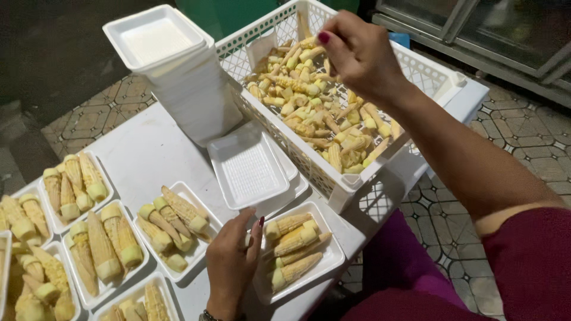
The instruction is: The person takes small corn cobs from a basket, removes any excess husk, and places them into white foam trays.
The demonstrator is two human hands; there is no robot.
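My right hand reaches into a white slotted plastic basket full of baby corn, fingertips pinched at a piece near the top of the pile; whether it grips one is unclear. My left hand rests on the white table, fingers touching the left rim of a foam tray that holds several baby corn cobs. An empty foam tray lies between the basket and my left hand.
A tall stack of empty foam trays stands at the back. Several filled trays of baby corn cover the table's left side. Patterned floor tiles surround the table; a metal-framed glass door is at the upper right.
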